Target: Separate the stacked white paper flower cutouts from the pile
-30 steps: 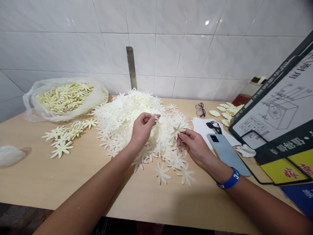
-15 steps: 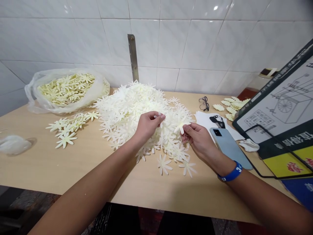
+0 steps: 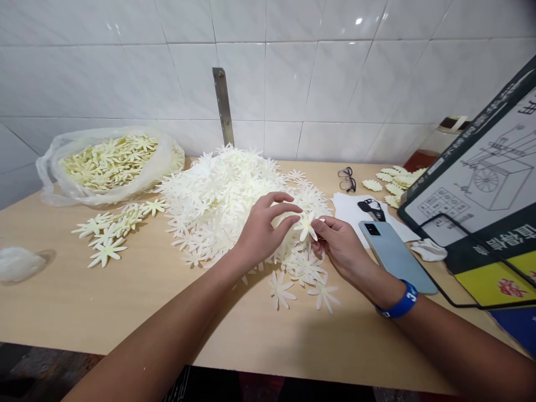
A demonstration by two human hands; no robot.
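Note:
My right hand (image 3: pixel 341 243) pinches a pale cream flower cutout (image 3: pixel 307 225) with long petals, between thumb and fingers. Just left of that flower is my left hand (image 3: pixel 270 226), its thumb and fingers apart and curved toward the petals. Nothing shows between them; whether a fingertip touches the flower I cannot tell. Behind both hands rises a big heap of white flower cutouts (image 3: pixel 226 190). Two loose white flowers, one at the left (image 3: pixel 281 290) and one at the right (image 3: pixel 324 293), lie on the table in front of the heap.
A clear plastic bag (image 3: pixel 171 151) of yellowish flowers stands at the back left, with several loose yellowish flowers (image 3: pixel 106 251) before it. Toward the right lie glasses (image 3: pixel 347 180), white paper (image 3: pixel 345 205), a light blue phone (image 3: pixel 396 254) and a large printed box (image 3: pixel 481 178). A metal bracket (image 3: pixel 223 106) stands against the tiled wall.
My left hand has moved right, toward the flower in my right hand, and its fingers have come apart from a pinch. My right hand keeps its hold. The view has shifted slightly.

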